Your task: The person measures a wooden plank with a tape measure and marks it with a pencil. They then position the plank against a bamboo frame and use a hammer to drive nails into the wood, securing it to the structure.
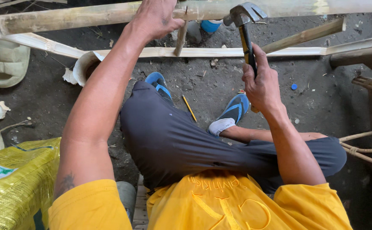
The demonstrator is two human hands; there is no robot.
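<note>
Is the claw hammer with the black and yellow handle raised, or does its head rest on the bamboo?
Raised: the right hand holds the claw hammer upright, head beside the thick bamboo pole.

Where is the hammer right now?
In the head view the claw hammer is top centre-right, gripped by the right hand, its head raised beside the thick bamboo pole that the left hand steadies.

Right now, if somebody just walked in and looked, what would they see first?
First the hammer, raised in the right hand near the top middle, its metal head close to a thick bamboo pole that runs across the top. The left hand rests on that pole. Below, the person's bright yellow shirt fills the bottom, and blue sandals sit on the dirt floor.
</note>
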